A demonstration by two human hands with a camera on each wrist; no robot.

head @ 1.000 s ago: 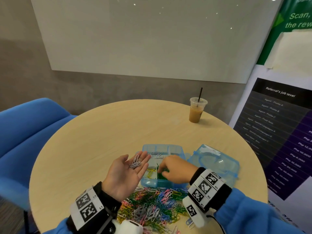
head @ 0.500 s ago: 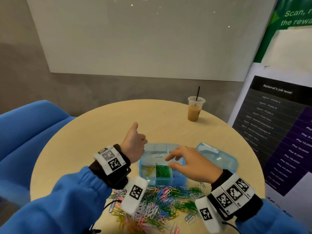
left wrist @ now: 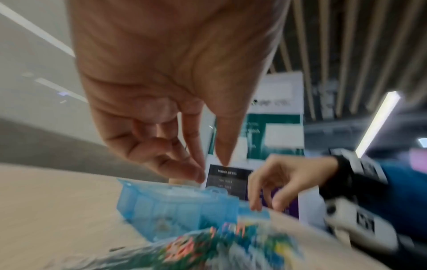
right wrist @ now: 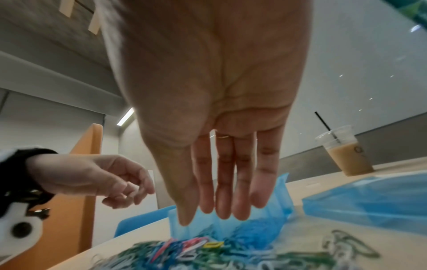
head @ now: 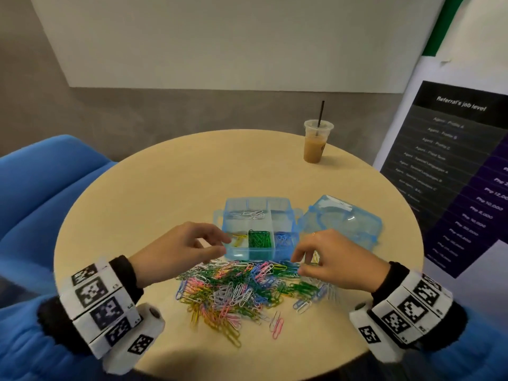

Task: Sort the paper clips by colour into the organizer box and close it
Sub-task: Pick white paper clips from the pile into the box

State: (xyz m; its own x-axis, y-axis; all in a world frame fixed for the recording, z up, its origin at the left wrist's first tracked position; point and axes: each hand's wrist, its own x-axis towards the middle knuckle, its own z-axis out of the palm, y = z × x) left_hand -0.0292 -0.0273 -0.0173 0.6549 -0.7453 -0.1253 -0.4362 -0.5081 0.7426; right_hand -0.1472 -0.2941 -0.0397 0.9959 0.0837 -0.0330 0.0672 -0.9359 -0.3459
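Round table (head: 154, 188): both hands' grip loose, empty.

Even, bright indoor light from ceiling strip lights (left wrist: 376, 124); soft shadows only. Head view sharp at centre, bowed at the edges. Left wrist view heavily motion-blurred; paper clips (left wrist: 208, 243) smeared. Right wrist view softer near the bottom, faint glints on the whiteboard (right wrist: 360, 76).

A heap of paper clips (head: 242, 287) lies before the organizer box (head: 257, 229); its lid (head: 343, 218) sits to the right, a cup (head: 316, 143) behind.
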